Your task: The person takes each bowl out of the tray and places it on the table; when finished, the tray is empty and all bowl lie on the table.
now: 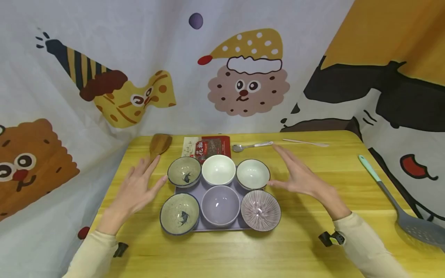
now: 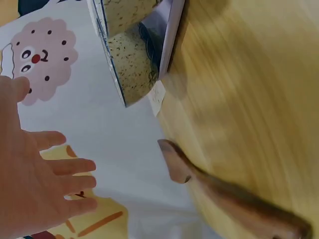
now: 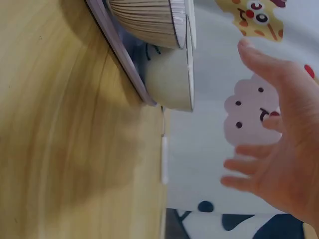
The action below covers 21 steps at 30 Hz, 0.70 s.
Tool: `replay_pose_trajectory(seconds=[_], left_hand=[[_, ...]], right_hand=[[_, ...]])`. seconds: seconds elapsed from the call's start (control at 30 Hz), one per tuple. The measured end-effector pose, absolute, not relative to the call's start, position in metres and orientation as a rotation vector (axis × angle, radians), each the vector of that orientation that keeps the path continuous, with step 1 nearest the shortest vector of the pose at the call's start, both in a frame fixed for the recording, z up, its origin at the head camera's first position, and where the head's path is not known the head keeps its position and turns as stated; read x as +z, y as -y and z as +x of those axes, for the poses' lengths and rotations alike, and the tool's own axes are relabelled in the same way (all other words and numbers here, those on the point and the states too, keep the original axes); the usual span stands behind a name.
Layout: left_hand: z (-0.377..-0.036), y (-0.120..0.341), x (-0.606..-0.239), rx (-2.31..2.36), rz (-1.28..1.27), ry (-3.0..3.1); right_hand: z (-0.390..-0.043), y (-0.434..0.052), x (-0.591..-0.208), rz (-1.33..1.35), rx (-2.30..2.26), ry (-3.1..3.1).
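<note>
From the head camera, nearest are the two cream sleeves at the bottom edge, then the hands. The left hand (image 1: 137,189) hovers at about 9 o'clock of the purple tray (image 1: 180,190), fingers straight and spread wide, holding nothing, thumb tip just beside the back-left speckled fish bowl (image 1: 184,172). The right hand (image 1: 299,174) hangs at 3 o'clock of the tray, fingers likewise wide and empty, thumb close to the pale green bowl (image 1: 253,174). Six bowls fill the tray in two rows: a white bowl (image 1: 218,170) between those two, and in front a second fish bowl (image 1: 179,213), a lilac bowl (image 1: 220,205) and a ribbed pink bowl (image 1: 260,210). The tray's long axis runs left to right, so it lies squarely between the palms, each hand about equally near its own short side. Beyond, at 12 o'clock, lie a wooden spatula (image 1: 160,146), a red spice packet (image 1: 213,148), a metal spoon (image 1: 252,146) and a pale stick (image 1: 306,143); a slotted turner (image 1: 399,204) lies well apart at the right.

In the left wrist view the palm and splayed fingers (image 2: 75,181) fill the lower left, touching nothing; the speckled bowl (image 2: 130,64) and the tray edge (image 2: 172,35) sit toward 1 o'clock of them, the spatula (image 2: 224,196) toward 4 o'clock.

In the right wrist view the spread fingers (image 3: 259,154) stand apart from the pale bowl (image 3: 172,79) at 10 o'clock, the ribbed bowl (image 3: 149,20) above it
</note>
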<state>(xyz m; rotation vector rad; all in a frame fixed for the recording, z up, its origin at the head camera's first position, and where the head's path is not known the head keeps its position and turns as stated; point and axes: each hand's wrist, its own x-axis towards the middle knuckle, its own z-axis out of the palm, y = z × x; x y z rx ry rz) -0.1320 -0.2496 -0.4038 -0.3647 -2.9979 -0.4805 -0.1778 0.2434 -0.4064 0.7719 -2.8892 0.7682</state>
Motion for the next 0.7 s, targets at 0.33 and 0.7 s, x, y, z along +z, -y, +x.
replay_pose_trajectory(seconds=[0.33, 0.7], left_hand=[[-0.138, 0.253, -0.422, -0.912, -0.241, 3.035], [-0.144, 0.256, -0.443, -1.558, -0.184, 3.002]], right_hand=[[-0.198, -0.248, -0.437, 0.955, 1.342, 2.783], [-0.218, -0.237, -0.459, 1.061, 1.68, 2.793]])
